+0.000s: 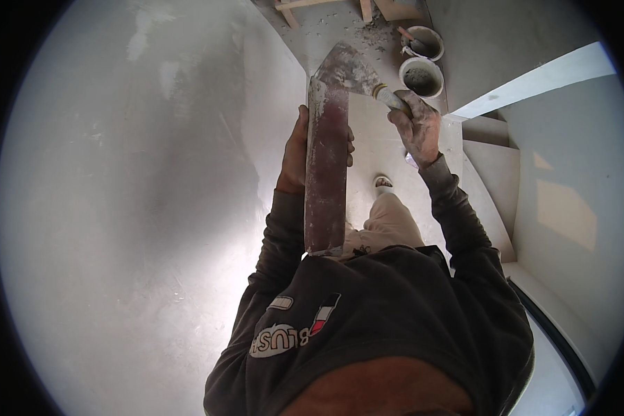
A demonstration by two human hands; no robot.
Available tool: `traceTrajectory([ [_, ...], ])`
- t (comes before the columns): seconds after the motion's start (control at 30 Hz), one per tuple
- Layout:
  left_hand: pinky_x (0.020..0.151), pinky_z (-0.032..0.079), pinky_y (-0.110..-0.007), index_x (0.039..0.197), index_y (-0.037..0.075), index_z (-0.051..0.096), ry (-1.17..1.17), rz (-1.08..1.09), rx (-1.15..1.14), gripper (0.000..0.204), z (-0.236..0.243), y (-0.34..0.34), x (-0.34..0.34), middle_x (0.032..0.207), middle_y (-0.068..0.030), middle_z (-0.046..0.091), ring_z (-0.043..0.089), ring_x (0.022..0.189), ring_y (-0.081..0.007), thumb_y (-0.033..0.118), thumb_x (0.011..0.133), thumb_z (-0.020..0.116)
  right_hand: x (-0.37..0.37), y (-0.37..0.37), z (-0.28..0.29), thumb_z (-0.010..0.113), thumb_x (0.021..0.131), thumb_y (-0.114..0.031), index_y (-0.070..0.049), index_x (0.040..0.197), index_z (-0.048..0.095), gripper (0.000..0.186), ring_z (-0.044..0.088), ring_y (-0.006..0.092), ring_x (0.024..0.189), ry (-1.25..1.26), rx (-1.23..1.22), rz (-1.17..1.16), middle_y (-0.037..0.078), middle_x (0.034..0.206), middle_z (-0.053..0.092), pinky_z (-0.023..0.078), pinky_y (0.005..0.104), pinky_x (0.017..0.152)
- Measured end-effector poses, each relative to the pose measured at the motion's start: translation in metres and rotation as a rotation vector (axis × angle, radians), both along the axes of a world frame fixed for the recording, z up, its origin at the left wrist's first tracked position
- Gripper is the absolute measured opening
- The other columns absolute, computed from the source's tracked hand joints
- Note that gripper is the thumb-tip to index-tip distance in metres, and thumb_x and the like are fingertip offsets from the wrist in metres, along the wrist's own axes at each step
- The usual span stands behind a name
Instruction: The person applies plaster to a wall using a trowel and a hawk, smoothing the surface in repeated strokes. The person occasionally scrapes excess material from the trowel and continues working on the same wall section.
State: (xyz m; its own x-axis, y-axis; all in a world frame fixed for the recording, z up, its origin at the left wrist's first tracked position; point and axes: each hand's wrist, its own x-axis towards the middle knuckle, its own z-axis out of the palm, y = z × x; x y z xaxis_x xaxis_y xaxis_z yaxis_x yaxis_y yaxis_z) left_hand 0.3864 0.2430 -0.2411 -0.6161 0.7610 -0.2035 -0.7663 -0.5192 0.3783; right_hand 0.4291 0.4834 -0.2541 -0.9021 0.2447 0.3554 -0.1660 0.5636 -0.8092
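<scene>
My left hand (pixel 297 154) is wrapped round a long dark-red plastering float (pixel 327 170), with its thumb on the near-wall side and fingertips showing past the right edge. The float is upright in the picture, and its far end is smeared with pale plaster. My right hand (pixel 421 128) grips the handle of a pointed trowel (pixel 350 69). The trowel's blade is coated with grey-white residue and lies over or against the float's far end; I cannot tell whether they touch. Both hands look dusty.
A large grey plastered wall (pixel 152 208) rises on the left. Two buckets stand ahead on the right; the nearer bucket (pixel 401 71) holds grey mix, and the farther bucket (pixel 439 38) has a tool in it. Crumbs litter the floor near a wooden stand (pixel 305 3). Steps (pixel 492 163) lie at right.
</scene>
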Motion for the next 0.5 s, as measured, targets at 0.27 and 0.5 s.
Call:
traceTrajectory([
  [0.27,0.069,0.059,-0.044,0.125,0.000,0.058,-0.035,0.007,0.025,0.078,0.003,0.001,-0.001,0.100,-0.0186,0.066,0.067,0.081,-0.0298,0.070,0.103,0.031,0.001,0.009,-0.005,0.071,0.078,-0.013,-0.008,0.105,0.069,0.027,0.070,0.0318,0.073,0.004,0.046,-0.004,0.012,0.088,0.072,0.055,0.0385,0.067],
  [0.5,0.069,0.058,-0.043,0.126,0.001,0.058,-0.027,0.004,0.024,0.077,0.004,0.000,0.001,0.101,-0.0184,0.066,0.068,0.082,-0.0299,0.070,0.103,0.032,0.008,0.011,-0.005,0.072,0.078,-0.013,-0.009,0.107,0.068,0.029,0.070,0.0336,0.074,0.075,0.114,0.006,0.013,0.091,0.072,0.056,0.0401,0.066],
])
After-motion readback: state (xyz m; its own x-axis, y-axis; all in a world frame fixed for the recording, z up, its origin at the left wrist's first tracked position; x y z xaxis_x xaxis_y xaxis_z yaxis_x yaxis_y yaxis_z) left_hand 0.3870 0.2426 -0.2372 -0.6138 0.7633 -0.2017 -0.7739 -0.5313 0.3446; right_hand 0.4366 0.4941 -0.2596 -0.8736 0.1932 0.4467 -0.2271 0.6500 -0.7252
